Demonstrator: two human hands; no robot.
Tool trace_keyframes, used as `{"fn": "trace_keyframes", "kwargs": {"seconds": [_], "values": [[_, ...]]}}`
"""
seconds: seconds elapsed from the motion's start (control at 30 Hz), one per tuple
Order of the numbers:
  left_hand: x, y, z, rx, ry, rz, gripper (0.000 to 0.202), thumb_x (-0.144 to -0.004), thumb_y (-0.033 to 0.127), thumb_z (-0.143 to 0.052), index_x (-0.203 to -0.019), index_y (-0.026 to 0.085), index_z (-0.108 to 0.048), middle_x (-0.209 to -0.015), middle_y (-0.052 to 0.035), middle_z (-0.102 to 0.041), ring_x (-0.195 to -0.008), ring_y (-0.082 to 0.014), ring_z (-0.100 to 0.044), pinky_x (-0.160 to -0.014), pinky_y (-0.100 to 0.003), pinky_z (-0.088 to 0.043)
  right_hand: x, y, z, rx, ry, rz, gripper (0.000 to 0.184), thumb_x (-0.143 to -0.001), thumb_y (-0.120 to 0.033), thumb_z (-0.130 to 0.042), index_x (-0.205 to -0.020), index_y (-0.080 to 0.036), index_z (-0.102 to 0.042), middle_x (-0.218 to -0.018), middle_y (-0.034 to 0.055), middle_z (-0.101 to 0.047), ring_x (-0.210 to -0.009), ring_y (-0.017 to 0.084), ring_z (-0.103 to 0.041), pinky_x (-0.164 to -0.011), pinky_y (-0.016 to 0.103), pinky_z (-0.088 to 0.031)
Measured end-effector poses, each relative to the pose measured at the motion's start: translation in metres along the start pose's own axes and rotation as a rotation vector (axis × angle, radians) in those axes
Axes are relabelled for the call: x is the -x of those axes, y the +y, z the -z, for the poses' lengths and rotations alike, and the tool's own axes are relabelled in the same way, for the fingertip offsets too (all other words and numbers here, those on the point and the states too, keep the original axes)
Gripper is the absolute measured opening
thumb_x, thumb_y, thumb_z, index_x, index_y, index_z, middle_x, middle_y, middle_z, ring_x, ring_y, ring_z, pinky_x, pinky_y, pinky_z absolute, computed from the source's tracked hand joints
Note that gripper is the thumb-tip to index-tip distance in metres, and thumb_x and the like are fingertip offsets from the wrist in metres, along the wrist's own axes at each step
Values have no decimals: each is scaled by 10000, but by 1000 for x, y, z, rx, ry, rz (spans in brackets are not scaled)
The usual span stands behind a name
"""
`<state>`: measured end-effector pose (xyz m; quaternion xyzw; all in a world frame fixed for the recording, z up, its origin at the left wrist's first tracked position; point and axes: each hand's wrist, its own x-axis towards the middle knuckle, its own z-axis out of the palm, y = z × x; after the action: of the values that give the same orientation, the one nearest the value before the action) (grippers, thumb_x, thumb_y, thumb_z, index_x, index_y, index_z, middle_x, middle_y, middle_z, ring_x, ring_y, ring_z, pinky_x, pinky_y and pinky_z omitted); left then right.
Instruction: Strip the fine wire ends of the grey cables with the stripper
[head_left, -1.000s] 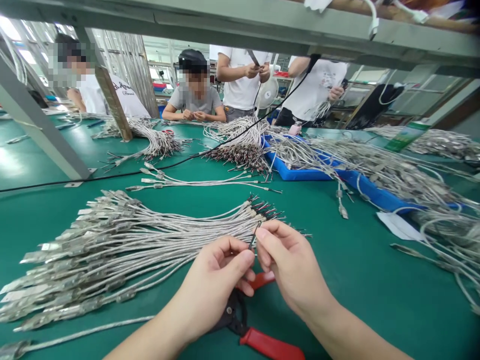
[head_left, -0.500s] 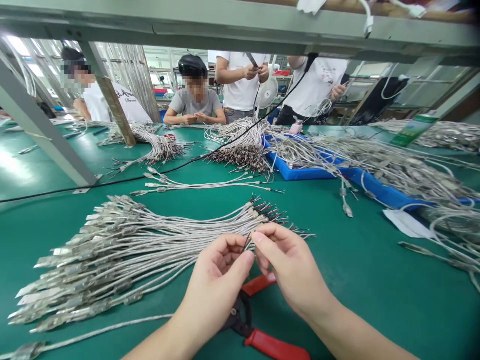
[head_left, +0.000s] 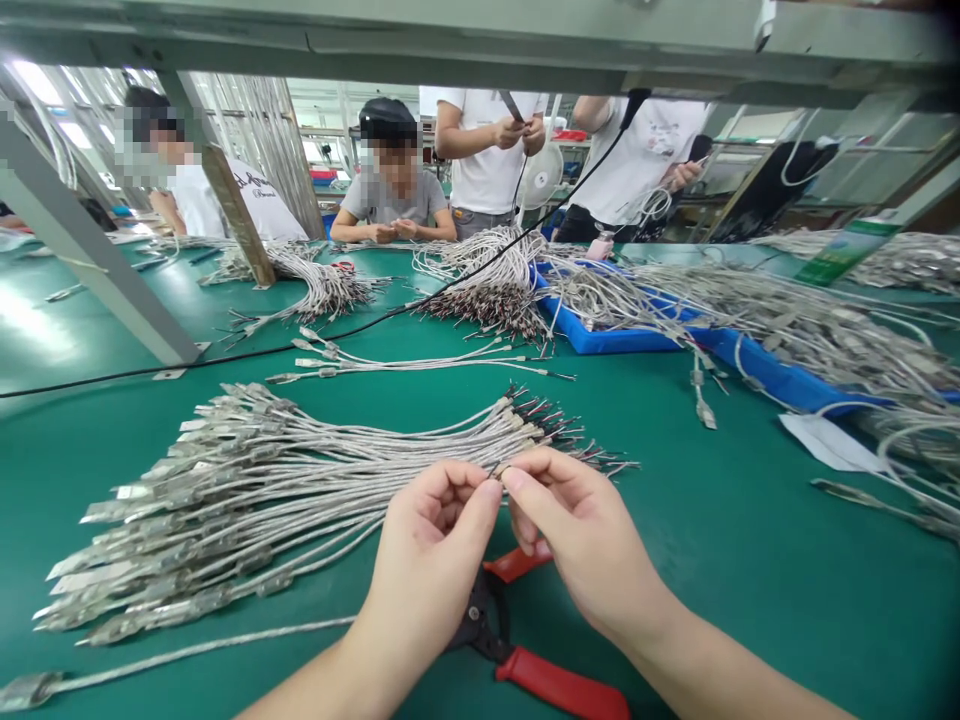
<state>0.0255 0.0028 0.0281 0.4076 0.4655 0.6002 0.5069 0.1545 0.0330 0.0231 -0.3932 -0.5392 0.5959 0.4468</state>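
Note:
My left hand (head_left: 435,555) and my right hand (head_left: 577,540) meet fingertip to fingertip over the green table (head_left: 720,560), both pinched on the thin wire end (head_left: 498,468) of a silver braided cable (head_left: 172,655) that trails left under my forearm. A fanned bundle of like cables (head_left: 285,490) lies just beyond and left of my hands, metal plugs to the left, stripped wire ends to the right. Red-handled pliers (head_left: 525,660) lie on the table beneath my wrists.
Blue trays (head_left: 622,340) heaped with cables sit at the back right. More cable bundles (head_left: 487,280) lie mid-table. A black cord (head_left: 225,352) crosses the table. Slanted frame posts (head_left: 90,270) stand at left. Several people sit or stand across the table.
My fingertips have closed together on the wire end, which now shows less above them. The view has shifted slightly; hands stay in place.

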Motion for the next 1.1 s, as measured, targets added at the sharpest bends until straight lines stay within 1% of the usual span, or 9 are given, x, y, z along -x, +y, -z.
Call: {"fn": "trace_keyframes", "kwargs": {"seconds": [0.33, 0.47, 0.53, 0.63, 0.7, 0.8, 0.97, 1.1], "values": [[-1, -2, 0, -14, 32, 5, 102, -808, 235, -666, -770, 155, -617, -678, 18, -618, -622, -83, -552, -577, -142, -465, 0, -2, -1, 7, -2, 11, 212, -880, -367, -647, -787, -178, -627, -478, -65, -480, -417, 85, -420, -406, 171, -375], [-1, 0, 1, -22, 41, 7, 112, -797, 235, -677, -757, 145, -622, -681, 9, -615, -623, -87, -544, -580, -150, -461, -2, -3, -1, 15, -4, 5, 217, -872, -378, -652, -792, -177, -646, -477, -60, -479, -415, 92, -414, -401, 182, -370], [0, 1, 1, -19, 56, 29, 128, -791, 243, -685, -751, 143, -617, -651, 18, -594, -581, -76, -512, -540, -143, -432, -2, -4, -2, 20, 13, -10, 210, -865, -375, -656, -793, -177, -652, -476, -59, -477, -413, 91, -402, -396, 183, -361], [1, 2, 1, -28, 70, 55, 151, -787, 264, -690, -746, 141, -611, -571, 48, -518, -485, -54, -408, -440, -135, -328, -1, -4, -2, 4, 12, -25, 211, -855, -376, -665, -784, -178, -652, -469, -57, -477, -416, 94, -399, -396, 186, -354], [1, 3, 1, -34, 72, 55, 159, -783, 274, -691, -747, 142, -611, -547, 58, -484, -464, -50, -366, -415, -140, -281, -1, -5, -2, -11, 5, -18, 212, -858, -374, -665, -779, -177, -651, -466, -55, -479, -423, 94, -403, -405, 188, -357], [0, 3, 0, -33, 72, 52, 178, -777, 294, -696, -743, 144, -604, -540, 62, -469, -463, -51, -353, -413, -145, -264, -1, -5, -3, -11, 7, -6, 207, -869, -363, -656, -785, -175, -650, -473, -56, -483, -428, 88, -404, -410, 180, -364], [-2, 3, 0, -29, 62, 75, 216, -779, 326, -697, -727, 147, -589, -530, 67, -449, -457, -49, -336, -411, -148, -253, -1, -5, -3, 7, 12, -30, 199, -874, -361, -648, -797, -177, -644, -480, -60, -487, -432, 84, -403, -398, 158, -366], [-1, 2, 0, -15, 52, 85, 226, -770, 340, -710, -738, 148, -595, -528, 69, -436, -452, -48, -324, -406, -149, -242, 0, -4, -3, -15, 9, -14, 195, -868, -356, -652, -789, -178, -638, -472, -64, -482, -427, 81, -401, -405, 158, -372]]}}
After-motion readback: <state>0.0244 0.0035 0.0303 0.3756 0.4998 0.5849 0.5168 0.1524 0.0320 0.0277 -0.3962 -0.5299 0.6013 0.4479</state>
